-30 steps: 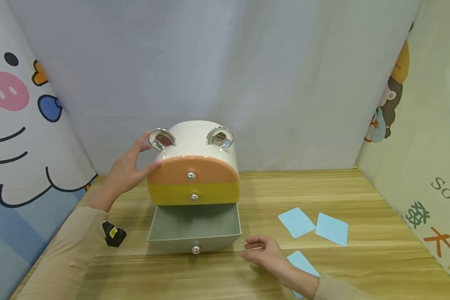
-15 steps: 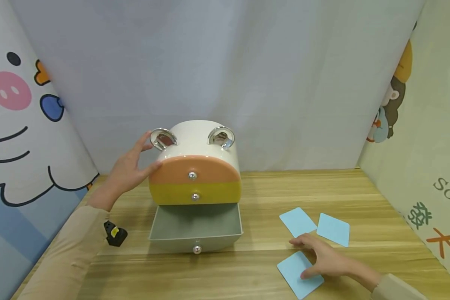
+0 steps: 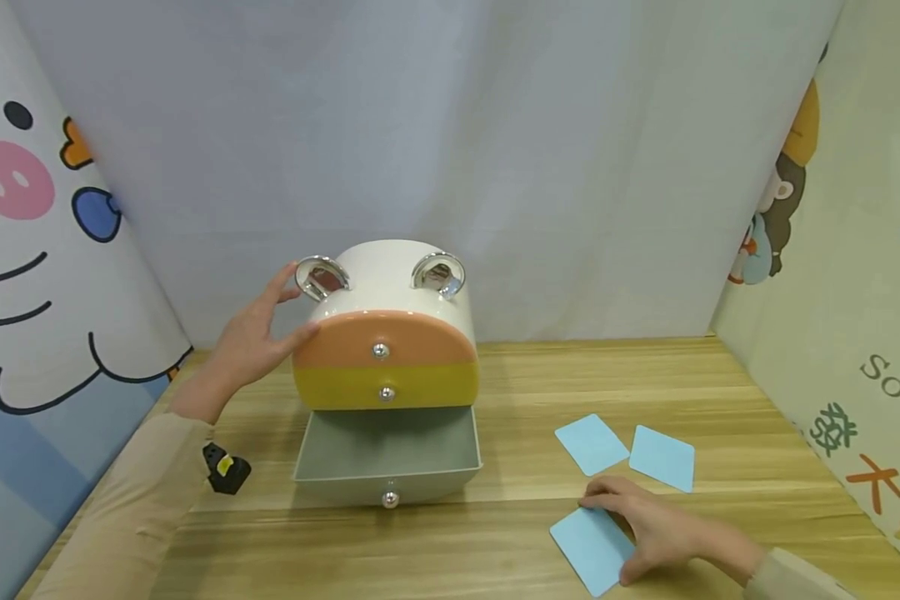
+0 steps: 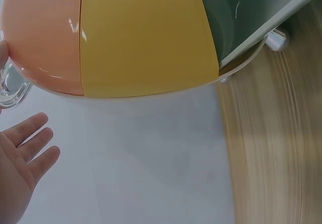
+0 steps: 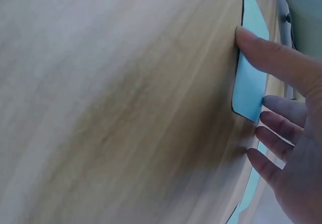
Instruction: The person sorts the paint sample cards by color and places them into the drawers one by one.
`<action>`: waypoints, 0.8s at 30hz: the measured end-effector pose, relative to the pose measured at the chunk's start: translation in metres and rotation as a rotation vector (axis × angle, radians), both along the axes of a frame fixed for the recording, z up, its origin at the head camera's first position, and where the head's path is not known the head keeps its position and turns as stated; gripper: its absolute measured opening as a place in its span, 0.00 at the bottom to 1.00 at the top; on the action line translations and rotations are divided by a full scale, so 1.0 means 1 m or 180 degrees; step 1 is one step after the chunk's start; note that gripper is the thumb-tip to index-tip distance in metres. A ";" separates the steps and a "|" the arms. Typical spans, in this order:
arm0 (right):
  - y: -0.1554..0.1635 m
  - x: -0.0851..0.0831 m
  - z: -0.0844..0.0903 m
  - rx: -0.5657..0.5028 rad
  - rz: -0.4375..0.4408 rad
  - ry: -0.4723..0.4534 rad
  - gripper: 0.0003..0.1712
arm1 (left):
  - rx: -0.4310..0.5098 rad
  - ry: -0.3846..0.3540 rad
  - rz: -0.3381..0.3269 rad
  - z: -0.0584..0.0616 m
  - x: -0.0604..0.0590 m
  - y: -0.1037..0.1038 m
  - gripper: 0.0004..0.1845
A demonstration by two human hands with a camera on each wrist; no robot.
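A small drawer cabinet (image 3: pixel 412 283) stands on the table, white on top with silver ear-like rings. Its orange drawer (image 3: pixel 345 337) and yellow drawer (image 3: pixel 427 385) are closed, while the grey-green bottom drawer (image 3: pixel 390 450) is pulled out with nothing visible inside. My left hand (image 3: pixel 251 346) rests at the cabinet's upper left, thumb on the orange front's edge, index finger by the left ear ring (image 3: pixel 321 277); its other fingers (image 4: pixel 37 143) stretch out free. My right hand (image 3: pixel 656 525) pinches a light blue square card (image 3: pixel 588 550) across two edges, thumb on one, index finger opposite.
Two more blue cards, a left one (image 3: pixel 592 444) and a right one (image 3: pixel 662 457), lie behind my right hand. A small black object (image 3: pixel 227 469) with a yellow patch sits beside my left sleeve. A pale curtain (image 3: pixel 570 167) hangs behind the table.
My right hand has moved right from beside the open drawer to the nearest blue card, and its thumb has come to the card's edge. The left hand has stayed at the cabinet.
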State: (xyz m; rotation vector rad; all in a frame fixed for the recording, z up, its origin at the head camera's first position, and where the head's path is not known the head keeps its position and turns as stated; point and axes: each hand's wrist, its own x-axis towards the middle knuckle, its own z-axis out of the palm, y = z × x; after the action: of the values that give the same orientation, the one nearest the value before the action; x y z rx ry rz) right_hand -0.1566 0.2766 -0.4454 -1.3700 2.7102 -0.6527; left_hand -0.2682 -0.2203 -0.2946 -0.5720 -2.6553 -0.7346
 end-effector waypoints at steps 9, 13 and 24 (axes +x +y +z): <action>-0.007 -0.009 0.001 0.0069 0.0043 0.0064 0.42 | 0.0001 0.0006 0.0002 0.000 -0.001 0.000 0.44; -0.009 -0.012 0.005 -0.0011 -0.0036 -0.0335 0.39 | -0.0001 -0.0002 -0.0005 0.001 0.000 0.000 0.44; -0.003 -0.026 0.014 -0.0648 0.0071 -0.1680 0.15 | -0.0050 0.0057 -0.0005 0.001 -0.001 -0.001 0.44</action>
State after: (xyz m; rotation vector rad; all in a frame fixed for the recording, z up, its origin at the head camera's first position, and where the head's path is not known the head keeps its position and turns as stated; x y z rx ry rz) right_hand -0.1826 0.2733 -0.4313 -1.0613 2.2537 -1.1278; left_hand -0.2688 -0.2214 -0.2940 -0.5822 -2.6465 -0.7066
